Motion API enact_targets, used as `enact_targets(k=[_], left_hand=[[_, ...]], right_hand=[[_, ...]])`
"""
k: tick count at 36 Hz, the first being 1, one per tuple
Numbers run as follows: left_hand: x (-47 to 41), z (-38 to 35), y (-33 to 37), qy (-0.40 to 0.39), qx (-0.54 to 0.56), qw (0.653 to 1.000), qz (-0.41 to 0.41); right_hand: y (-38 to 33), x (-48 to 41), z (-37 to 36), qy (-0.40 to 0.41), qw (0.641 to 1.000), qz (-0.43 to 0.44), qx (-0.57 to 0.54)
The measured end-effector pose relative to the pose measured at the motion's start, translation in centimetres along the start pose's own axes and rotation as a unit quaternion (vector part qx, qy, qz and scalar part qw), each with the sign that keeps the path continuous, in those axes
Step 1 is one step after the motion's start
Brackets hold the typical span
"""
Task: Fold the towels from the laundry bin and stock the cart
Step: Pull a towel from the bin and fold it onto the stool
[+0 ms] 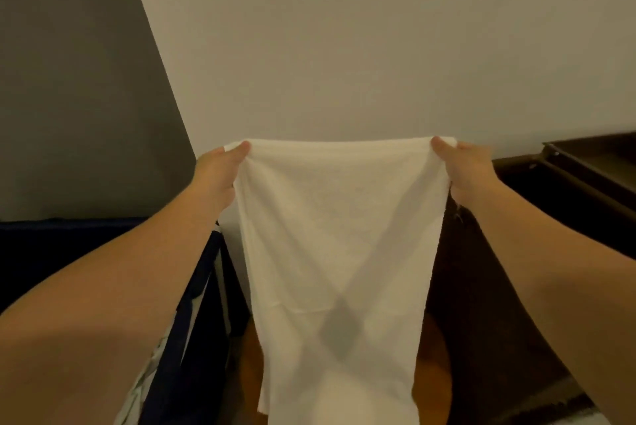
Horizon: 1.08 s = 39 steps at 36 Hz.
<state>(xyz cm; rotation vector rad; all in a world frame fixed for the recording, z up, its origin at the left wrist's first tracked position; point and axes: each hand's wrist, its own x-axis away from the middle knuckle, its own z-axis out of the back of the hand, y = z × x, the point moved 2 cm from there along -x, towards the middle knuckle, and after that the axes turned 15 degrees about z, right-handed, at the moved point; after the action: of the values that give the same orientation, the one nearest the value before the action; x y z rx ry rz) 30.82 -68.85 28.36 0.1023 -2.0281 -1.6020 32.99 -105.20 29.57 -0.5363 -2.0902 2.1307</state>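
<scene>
Towel (pixel 337 235) hangs wide open in front of you, white and held up by its two top corners. Both your bare arms reach out forward, one on each side of it.

Your left hand (pixel 220 173) is at the top left corner. Its thumb (pixel 241 149) lies on the side of the cloth that faces you. The other fingers are tucked behind the cloth, so the hand pinches the corner. Your right hand (pixel 464 173) does the same at the top right corner, with its thumb in front and its other fingers hidden behind. Neither hand is spread wide. Both are closed small on the cloth.

The top edge runs almost straight from one hand to the other, pulled flat. Below your hands the towel gets narrower. It drops down between your arms and runs off the bottom of the view. Two grey shadows cross on it like a letter X.

Behind the towel is a pale wall (pixel 344 46). Under your left arm is a dark blue bin (pixel 192 321), just beside the towel. You cannot tell if they touch. Past your right hand is a dark brown shelf (pixel 585 166), apart from the towel. Something orange-brown (pixel 433 355) shows low down behind the towel.
</scene>
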Motion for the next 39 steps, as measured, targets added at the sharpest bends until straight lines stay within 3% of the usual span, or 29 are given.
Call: enact_targets(k=[8,16,21,28,39], left_hand=[[-15.2,-0.9,-6.9,-0.005,-0.059,0.994,0.094],[-21.8,-0.2,-14.6,-0.01,-0.067,0.979,0.192],[-21.3,2.0,-19.2,-0.018,-0.057,0.965,0.255],[-16.1,4.0,-25.2,0.045,-0.062,0.95,0.302],[-7.9,8.5,-34.7,0.03,-0.095,0.93,0.353]], right_hand=[[11.9,-7.5,-6.4,0.009,0.993,-0.109,0.038],[21.0,-7.9,-8.7,0.028,0.976,-0.202,0.072],[24.6,-5.7,-7.8,0.047,0.966,-0.241,0.078],[28.5,-0.5,-5.3,0.065,0.954,-0.274,0.1],[35.9,9.2,-0.1,0.016,0.921,-0.347,0.179]])
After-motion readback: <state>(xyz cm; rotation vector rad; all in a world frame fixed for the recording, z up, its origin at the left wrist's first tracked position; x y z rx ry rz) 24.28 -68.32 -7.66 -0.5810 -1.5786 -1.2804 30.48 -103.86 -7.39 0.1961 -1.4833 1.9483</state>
